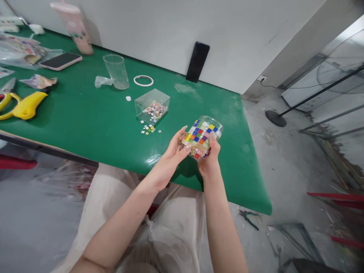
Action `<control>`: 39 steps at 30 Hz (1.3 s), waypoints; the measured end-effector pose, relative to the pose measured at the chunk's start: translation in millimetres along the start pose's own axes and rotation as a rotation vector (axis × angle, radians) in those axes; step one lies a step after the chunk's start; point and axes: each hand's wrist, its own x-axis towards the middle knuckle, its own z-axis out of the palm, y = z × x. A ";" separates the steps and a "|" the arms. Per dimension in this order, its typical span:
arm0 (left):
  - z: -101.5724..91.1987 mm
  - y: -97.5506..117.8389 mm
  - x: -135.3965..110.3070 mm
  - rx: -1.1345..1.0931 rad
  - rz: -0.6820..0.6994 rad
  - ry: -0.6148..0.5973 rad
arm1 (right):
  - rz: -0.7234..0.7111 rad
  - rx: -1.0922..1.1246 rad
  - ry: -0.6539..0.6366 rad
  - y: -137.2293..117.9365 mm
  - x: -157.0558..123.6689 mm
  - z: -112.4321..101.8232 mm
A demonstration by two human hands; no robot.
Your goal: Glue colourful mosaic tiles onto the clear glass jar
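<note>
A clear cup covered with colourful mosaic tiles is tilted between both hands above the green table's front edge. My left hand has its fingers and thumb against the cup's left, lower side. From the right, my right hand wraps round it, thumb on the tiles. Rows of blue, red, yellow, orange and green squares run along the side, with small pale and gold pieces near the lower end. To the left sits a clear plastic box with small pastel pieces in it. Several loose white and yellow pieces lie before it.
On the green table stand a clear cup, a white ring and a pink tumbler. A black phone leans on the wall. Yellow-handled scissors and another phone lie left. Pliers are on the floor.
</note>
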 end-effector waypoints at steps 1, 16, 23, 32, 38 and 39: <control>-0.1 -0.4 0.1 0.005 -0.001 -0.001 | -0.001 0.005 -0.008 0.4 0.2 -0.3; -3.4 -7.2 1.1 0.019 0.012 0.017 | 0.059 0.031 0.013 1.7 -0.4 -0.6; -2.9 0.7 -3.8 -0.043 -0.007 0.030 | 0.039 0.051 -0.099 -0.5 -1.5 -1.3; -24.2 7.0 -13.4 0.081 0.079 0.279 | 0.025 0.037 -0.206 -4.6 -6.3 -1.4; -57.9 8.0 -26.0 0.079 0.155 0.415 | 0.036 -0.046 -0.299 -4.0 -5.4 -4.5; -61.0 8.7 -28.8 0.082 0.162 0.398 | 0.033 -0.059 -0.299 -4.1 -5.1 -4.9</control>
